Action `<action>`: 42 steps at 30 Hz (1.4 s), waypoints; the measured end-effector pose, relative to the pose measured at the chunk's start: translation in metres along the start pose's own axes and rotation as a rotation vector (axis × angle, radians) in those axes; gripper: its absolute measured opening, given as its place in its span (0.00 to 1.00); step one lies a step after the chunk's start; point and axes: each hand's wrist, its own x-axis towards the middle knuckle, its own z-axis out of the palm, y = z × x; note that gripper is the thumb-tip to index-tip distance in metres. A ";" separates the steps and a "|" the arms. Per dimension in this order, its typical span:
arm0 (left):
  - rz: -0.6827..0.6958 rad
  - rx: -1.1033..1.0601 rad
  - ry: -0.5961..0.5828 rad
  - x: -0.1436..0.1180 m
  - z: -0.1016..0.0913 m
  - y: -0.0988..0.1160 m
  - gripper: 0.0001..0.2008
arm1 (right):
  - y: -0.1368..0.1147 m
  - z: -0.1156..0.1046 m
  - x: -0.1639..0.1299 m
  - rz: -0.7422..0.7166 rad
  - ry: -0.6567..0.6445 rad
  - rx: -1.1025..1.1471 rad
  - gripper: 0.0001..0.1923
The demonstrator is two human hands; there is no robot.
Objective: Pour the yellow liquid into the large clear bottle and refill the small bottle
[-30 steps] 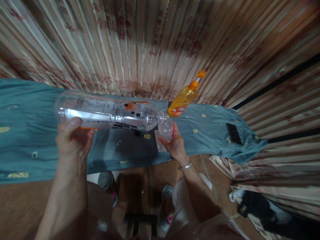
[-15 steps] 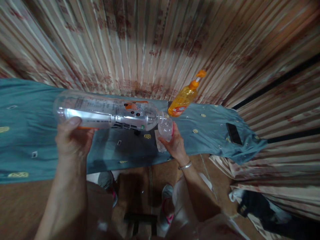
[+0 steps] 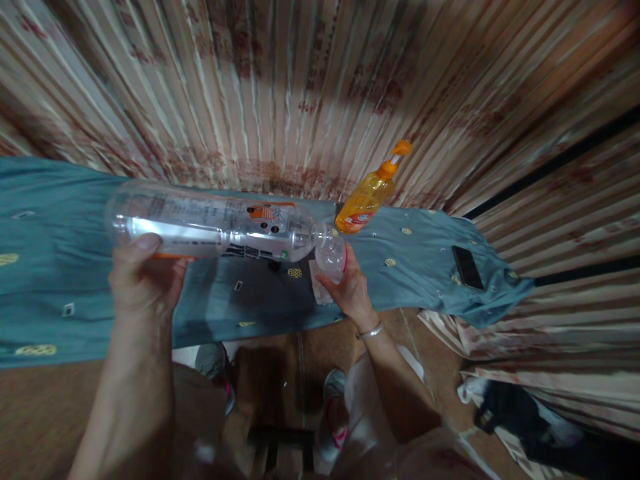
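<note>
— Nearest the camera, what is each of the hands doing?

— The left hand (image 3: 143, 280) is closed under the base end of a large clear bottle (image 3: 210, 223), lying almost level. The right hand (image 3: 350, 287) is wrapped around a small clear cup (image 3: 331, 255), held just at the bottle's mouth.

— Has anything shifted in the last second?

— Hardly. The bottle's base end has crept a touch to the left; its neck meets the cup's rim as before. Both grips look unchanged. I'd judge the pour is steady, not starting or ending, though no stream shows clearly.

— And beyond the hands?

— Under the cup a small white paper (image 3: 317, 287) lies on the bench (image 3: 60, 267), which is covered in teal cloth. Farther back and to the right stands an orange pump bottle (image 3: 367, 193), well apart from the cup. At the far right, a dark phone (image 3: 467, 267) lies flat on the cloth. A striped curtain (image 3: 300, 87) hangs behind it all.
</note>
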 end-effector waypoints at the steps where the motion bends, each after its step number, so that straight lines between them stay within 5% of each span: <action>1: 0.002 -0.002 0.002 0.000 0.000 0.000 0.30 | 0.000 0.000 0.000 0.001 -0.001 0.001 0.51; 42: -0.007 -0.041 0.040 0.003 -0.002 -0.002 0.40 | -0.002 0.000 0.001 0.004 0.017 -0.018 0.50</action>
